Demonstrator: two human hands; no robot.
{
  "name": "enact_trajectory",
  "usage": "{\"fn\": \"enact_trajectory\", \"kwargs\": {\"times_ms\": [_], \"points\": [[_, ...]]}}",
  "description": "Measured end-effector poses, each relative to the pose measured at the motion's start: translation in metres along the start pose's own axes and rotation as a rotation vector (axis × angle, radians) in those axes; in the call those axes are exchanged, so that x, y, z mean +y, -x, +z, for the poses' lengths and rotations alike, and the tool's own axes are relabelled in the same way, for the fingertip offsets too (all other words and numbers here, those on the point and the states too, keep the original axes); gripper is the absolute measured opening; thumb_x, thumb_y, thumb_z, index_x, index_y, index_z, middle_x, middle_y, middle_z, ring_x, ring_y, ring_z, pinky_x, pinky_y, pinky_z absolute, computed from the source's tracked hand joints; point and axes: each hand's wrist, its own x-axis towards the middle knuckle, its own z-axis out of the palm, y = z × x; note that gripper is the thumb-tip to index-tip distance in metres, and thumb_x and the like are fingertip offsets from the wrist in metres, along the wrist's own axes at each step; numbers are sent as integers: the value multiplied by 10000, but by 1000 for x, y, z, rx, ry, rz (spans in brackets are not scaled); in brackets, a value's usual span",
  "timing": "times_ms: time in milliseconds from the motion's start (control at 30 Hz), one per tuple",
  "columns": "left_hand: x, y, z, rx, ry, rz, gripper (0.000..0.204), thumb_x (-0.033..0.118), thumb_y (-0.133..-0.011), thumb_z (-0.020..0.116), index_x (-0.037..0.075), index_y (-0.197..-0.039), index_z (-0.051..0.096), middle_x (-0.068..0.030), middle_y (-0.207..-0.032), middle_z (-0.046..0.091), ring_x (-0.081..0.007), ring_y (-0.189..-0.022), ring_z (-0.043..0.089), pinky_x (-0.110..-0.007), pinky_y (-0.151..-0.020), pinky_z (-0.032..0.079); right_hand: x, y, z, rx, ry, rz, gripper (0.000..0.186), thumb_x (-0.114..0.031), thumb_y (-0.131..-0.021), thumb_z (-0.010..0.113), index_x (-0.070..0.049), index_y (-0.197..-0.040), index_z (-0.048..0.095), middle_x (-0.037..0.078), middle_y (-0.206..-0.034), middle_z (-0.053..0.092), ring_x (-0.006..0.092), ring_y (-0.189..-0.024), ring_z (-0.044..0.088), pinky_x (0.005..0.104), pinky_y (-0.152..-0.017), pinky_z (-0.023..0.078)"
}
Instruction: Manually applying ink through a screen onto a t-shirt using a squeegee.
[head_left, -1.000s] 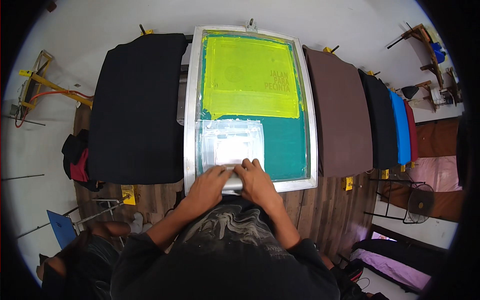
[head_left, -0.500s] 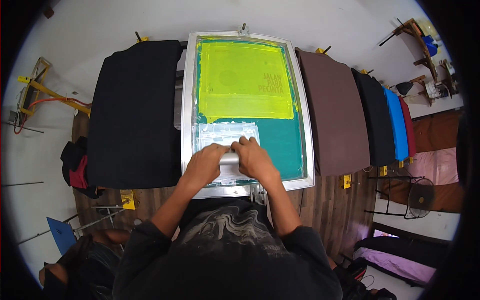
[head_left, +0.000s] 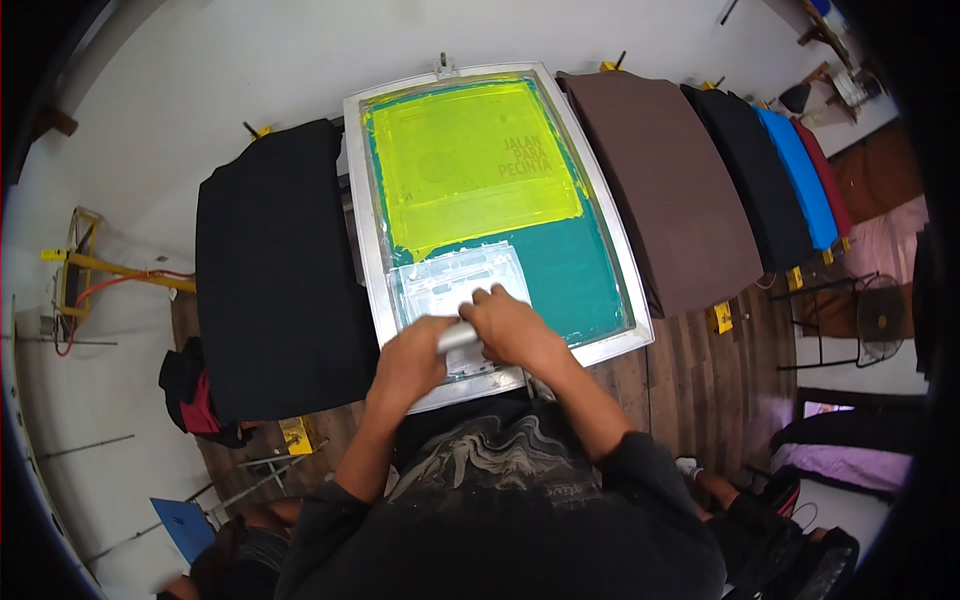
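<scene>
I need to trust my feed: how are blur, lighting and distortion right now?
Head view: the left hand, right hand and silver bar look soft, perhaps motion blur; head view: the white patch is bright, its streaks visible; head view: the black cloth shows little detail; head view: fisheye bends the metal frame and darkens the corners.

Green mesh (head_left: 575, 282) lies open right of the right hand (head_left: 508, 325); the metal frame (head_left: 612, 345) bars it right and near.

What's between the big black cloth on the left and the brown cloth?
In the head view, a silver-framed green screen, partly covered in yellow, lies between the black cloth and the brown cloth.
</scene>
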Motion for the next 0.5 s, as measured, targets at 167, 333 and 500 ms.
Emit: {"fn": "enact_trajectory", "kwargs": {"times_ms": [167, 333, 500], "points": [[-16, -24, 0, 1, -32, 20, 414, -46, -767, 598, 44, -1168, 654, -181, -1089, 663, -383, -1020, 631, -440, -892, 516, 10, -26, 6, 17, 28, 68, 331, -22, -727, 682, -50, -1056, 683, 180, -1092, 628, 385, -1077, 582, 469, -828, 568], [-2, 17, 13, -72, -26, 30, 597, -88, -706, 618, 58, -1283, 571, -158, -1183, 611, -368, -1071, 615, -414, -922, 509, 3, 19, 30, 132, -51, -6, 350, -7, -697, 692, -30, -1042, 639, 162, -1062, 578, 386, -1057, 557, 460, -776, 574], [20, 39, 14, -114, 37, 2, 503, -35, -744, 627, 58, -1236, 584, -168, -1144, 619, -391, -1003, 627, -470, -865, 523, -5, 46, 29, 21, -60, 31, 370, -28, -682, 721, -24, -1045, 649, 163, -1052, 599, 374, -1030, 572, 456, -772, 565]]}}
